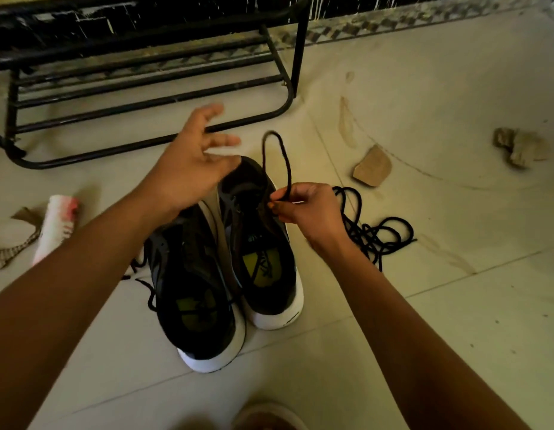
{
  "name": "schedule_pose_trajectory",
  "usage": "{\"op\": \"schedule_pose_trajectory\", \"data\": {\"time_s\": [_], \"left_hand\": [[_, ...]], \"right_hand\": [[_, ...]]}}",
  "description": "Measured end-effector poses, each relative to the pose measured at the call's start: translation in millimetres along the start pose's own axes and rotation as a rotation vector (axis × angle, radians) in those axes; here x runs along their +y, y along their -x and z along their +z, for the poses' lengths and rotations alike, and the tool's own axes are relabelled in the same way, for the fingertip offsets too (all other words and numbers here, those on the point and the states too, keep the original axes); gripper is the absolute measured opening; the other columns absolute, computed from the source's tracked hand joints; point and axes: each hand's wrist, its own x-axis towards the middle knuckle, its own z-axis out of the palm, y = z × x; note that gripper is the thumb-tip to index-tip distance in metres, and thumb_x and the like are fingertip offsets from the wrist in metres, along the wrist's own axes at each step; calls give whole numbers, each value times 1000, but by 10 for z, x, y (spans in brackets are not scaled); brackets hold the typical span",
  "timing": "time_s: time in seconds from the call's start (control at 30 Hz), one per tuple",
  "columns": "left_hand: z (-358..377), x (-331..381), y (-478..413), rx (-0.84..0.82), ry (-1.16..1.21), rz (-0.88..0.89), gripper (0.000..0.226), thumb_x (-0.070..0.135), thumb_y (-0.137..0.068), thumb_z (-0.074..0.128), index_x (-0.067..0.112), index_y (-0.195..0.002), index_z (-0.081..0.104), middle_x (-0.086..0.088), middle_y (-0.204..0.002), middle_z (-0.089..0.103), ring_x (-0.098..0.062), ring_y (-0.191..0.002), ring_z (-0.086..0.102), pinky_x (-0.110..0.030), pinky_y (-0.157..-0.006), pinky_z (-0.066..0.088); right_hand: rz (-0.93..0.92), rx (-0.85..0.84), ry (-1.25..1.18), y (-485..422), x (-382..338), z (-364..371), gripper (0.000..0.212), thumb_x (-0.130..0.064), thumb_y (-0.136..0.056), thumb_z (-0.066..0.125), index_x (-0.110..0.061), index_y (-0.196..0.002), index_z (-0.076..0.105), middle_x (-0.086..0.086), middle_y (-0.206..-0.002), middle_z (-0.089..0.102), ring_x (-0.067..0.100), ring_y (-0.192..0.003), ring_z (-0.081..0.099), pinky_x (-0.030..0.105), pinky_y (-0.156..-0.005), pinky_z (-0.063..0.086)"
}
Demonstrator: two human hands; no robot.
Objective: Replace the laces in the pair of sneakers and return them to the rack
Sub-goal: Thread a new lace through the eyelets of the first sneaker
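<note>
1. Left hand (pixel 192 169) hovers with fingers spread wide, holding nothing, over the sneakers' toes, near the rack (pixel 151 97)
2. Sneakers (pixel 192 305) stand side by side on the floor
3. Right hand (pixel 313 212) pinches a black lace loop (pixel 286 162) above the right-side shoe
4. Loose lace pile (pixel 375 234) lies just beside it

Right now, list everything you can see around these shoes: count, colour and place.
Black sneakers with white soles: two, black and white, side by side, centre floor.
Round cord lace loop: one, black, above the right-hand sneaker.
Tangled lace pile: one, black, floor right of the sneakers.
Metal tube shoe rack: one, black, upper left.
Rolled cloth: one, white and red, floor left.
Patterned strip: one, brown, far left.
Flat chunk: one, tan, right of centre.
Crumpled rag: one, tan, far right.
Left hand: one, open, above the sneaker toes.
Right hand: one, pinches the lace loop.
</note>
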Motion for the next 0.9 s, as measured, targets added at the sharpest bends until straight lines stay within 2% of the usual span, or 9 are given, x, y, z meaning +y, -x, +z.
{"op": "schedule_pose_trajectory", "data": {"time_s": [0.1,0.2,0.37,0.47,0.57,0.63,0.7,0.8,0.9], "left_hand": [[31,-101,24,-41,-412,-18,19,24,-85,66,26,-103,58,7,-91,64,-12,-85,62,-18,-67,43],[113,-234,88,-158,-573,-44,5,31,-83,68,27,-84,66,9,-86,64,-9,-80,60,-16,-62,38],[244,-267,142,-148,-577,-77,9,36,-79,71,30,-86,70,15,-81,62,3,-67,53,-17,-61,40],[258,-218,137,-144,-677,-79,17,32,-77,72,28,-93,71,10,-91,65,-4,-74,56,-23,-71,44],[340,-169,145,-192,-879,-80,39,36,-76,71,24,-113,66,-4,-121,55,-21,-99,58,-36,-84,51],[416,-186,174,-137,-985,-62,40,36,-81,66,22,-118,63,-7,-126,45,-25,-108,52,-38,-85,50],[465,-260,205,-37,-922,-30,35,32,-84,63,21,-118,65,-5,-124,44,-24,-111,48,-34,-83,49],[498,-421,218,92,-686,-55,30,29,-83,65,20,-112,69,-4,-120,48,-21,-112,49,-26,-81,41],[585,-536,219,176,-422,-153,27,27,-81,68,21,-108,71,-7,-118,54,-20,-110,53,-22,-84,40]], "right_hand": [[-58,-13,119,-16,19,19,19,1,-76,73,-17,-76,67,5,-74,67,16,-69,65,30,-71,57],[-110,-14,209,-24,19,22,25,-2,-75,73,-24,-75,59,7,-76,70,20,-73,68,42,-75,58],[-135,4,274,-50,30,46,22,-8,-75,74,-8,-87,57,9,-78,70,21,-73,67,46,-74,55],[-112,-21,268,-64,35,44,24,-9,-75,76,-6,-89,57,9,-78,71,20,-74,68,43,-75,56],[-128,-37,291,-65,26,42,23,-9,-74,76,-9,-85,56,8,-79,71,16,-73,67,24,-68,53],[-156,-31,342,-61,6,51,24,-9,-74,76,-13,-83,54,6,-78,70,12,-71,64,10,-56,44],[-185,-34,383,-67,-11,67,27,-8,-74,75,-18,-79,51,4,-76,69,10,-67,62,7,-52,40],[-214,-34,407,-76,-20,68,31,-6,-75,74,-23,-74,47,4,-73,69,7,-64,60,8,-54,41],[-197,-56,341,-74,-3,39,22,-5,-76,73,-15,-79,53,6,-72,70,10,-65,61,20,-65,49]]}}
